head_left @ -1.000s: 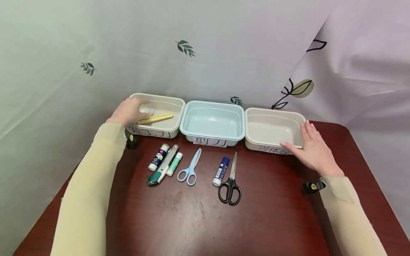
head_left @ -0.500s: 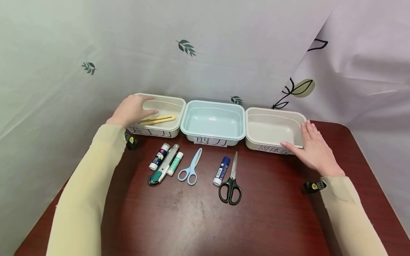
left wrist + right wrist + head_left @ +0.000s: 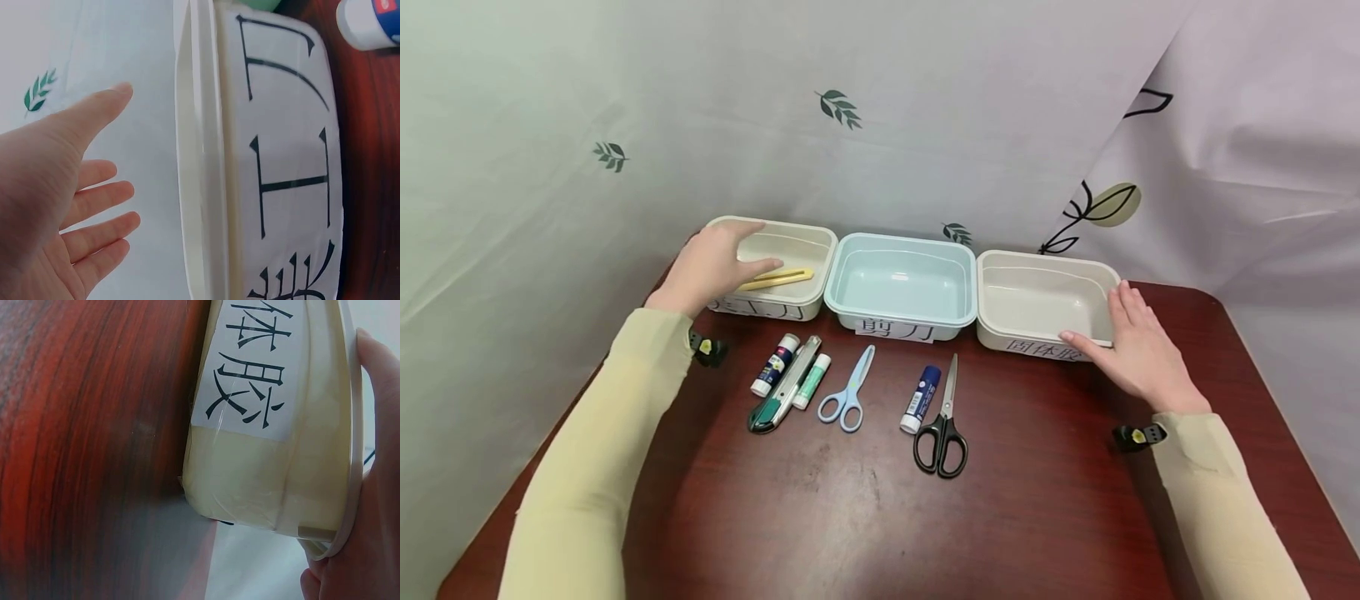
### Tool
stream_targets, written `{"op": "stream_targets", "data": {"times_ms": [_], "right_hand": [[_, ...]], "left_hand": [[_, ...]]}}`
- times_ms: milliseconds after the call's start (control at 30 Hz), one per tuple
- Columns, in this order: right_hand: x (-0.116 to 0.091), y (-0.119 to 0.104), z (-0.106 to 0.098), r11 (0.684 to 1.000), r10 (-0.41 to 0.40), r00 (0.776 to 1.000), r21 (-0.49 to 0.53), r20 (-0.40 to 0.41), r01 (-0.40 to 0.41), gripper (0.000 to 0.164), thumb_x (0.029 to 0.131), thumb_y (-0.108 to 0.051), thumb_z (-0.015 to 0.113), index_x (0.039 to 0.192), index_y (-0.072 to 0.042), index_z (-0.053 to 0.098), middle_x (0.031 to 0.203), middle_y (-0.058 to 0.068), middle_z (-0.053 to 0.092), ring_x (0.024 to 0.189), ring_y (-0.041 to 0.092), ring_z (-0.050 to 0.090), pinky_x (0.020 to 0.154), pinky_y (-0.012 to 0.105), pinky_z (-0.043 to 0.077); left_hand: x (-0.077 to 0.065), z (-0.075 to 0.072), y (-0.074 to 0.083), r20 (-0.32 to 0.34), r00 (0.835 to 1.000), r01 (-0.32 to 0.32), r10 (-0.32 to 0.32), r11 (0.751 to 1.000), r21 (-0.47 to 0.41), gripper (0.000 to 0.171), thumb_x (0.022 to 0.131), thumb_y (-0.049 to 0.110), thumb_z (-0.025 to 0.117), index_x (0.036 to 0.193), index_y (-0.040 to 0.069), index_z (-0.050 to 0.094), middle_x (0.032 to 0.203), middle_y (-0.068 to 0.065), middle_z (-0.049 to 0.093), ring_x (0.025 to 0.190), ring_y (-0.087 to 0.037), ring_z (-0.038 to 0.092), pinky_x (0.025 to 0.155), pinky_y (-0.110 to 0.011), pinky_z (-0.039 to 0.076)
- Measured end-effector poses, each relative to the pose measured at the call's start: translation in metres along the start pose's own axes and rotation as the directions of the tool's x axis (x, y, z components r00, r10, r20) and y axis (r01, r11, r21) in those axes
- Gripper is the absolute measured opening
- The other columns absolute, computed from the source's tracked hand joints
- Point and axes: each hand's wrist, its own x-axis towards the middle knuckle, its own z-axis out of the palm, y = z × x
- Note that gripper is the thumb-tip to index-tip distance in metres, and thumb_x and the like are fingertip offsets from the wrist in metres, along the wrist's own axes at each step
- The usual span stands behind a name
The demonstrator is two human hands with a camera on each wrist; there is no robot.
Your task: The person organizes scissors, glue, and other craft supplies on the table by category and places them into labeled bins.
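Note:
My left hand [image 3: 706, 265] hovers over the cream bin [image 3: 829, 242] at the left, fingers spread and holding nothing. Inside that bin lies a yellow box cutter [image 3: 790, 277], partly hidden by the hand. In the left wrist view the thumb and fingers [image 3: 103, 187] are apart, beside the bin's labelled front [image 3: 294, 156]. My right hand [image 3: 1142, 354] rests on the near right corner of the right cream bin [image 3: 1037, 292], thumb at the front rim and straight fingers along the side. The right wrist view shows that bin's labelled wall [image 3: 250, 469] close to the hand.
A light blue bin [image 3: 901, 279] stands between the cream ones. On the dark red table lie glue sticks [image 3: 775, 365], a green and silver box cutter [image 3: 784, 385], a small green glue stick [image 3: 812, 381], blue scissors [image 3: 850, 392], a blue glue stick [image 3: 921, 400] and black-handled scissors [image 3: 942, 433].
My left hand has moved up and right over the left bin, its fingers away from the yellow box cutter, which lies in the bin. My right hand stays at the right bin.

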Motion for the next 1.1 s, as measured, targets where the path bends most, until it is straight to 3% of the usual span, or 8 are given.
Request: {"op": "stream_targets", "data": {"times_ms": [400, 933, 1100], "right_hand": [[0.000, 0.000, 0.000, 1.000, -0.003, 1.000, 0.004, -0.006, 0.003, 0.105, 0.097, -0.062, 0.055, 0.155, 0.014, 0.013, 0.163, 0.033, 0.004, 0.153, 0.038, -0.003, 0.122, 0.047, -0.001], [0.000, 0.000, 0.001, 1.000, -0.006, 1.000, 0.004, -0.002, 0.006, 0.105, 0.097, -0.062, 0.055, 0.155, 0.014, 0.012, 0.163, 0.033, 0.004, 0.153, 0.038, -0.003, 0.122, 0.046, -0.002], [0.000, 0.001, 0.000, 1.000, -0.008, 1.000, 0.002, -0.001, 0.008, 0.105, 0.097, -0.062, 0.055, 0.155, 0.014, 0.012, 0.163, 0.032, 0.003, 0.153, 0.037, -0.004, 0.122, 0.046, -0.002]], "left_hand": [[-0.012, 0.006, 0.013, -0.108, 0.990, -0.092, 0.093, 0.996, 0.019, 0.070, 0.089, 0.040, 0.080, 0.140, -0.002, 0.059, 0.134, -0.020, 0.062, 0.124, -0.038, 0.056, 0.103, -0.054, 0.043], [-0.038, 0.024, 0.023, -0.143, 0.977, -0.166, 0.158, 0.985, -0.048, 0.069, 0.088, 0.034, 0.083, 0.140, -0.004, 0.058, 0.136, -0.022, 0.060, 0.125, -0.039, 0.057, 0.104, -0.053, 0.044], [-0.047, 0.029, 0.029, -0.135, 0.979, -0.160, 0.151, 0.986, -0.055, 0.070, 0.087, 0.033, 0.083, 0.142, -0.001, 0.057, 0.135, -0.021, 0.061, 0.122, -0.038, 0.058, 0.102, -0.053, 0.045]]}}
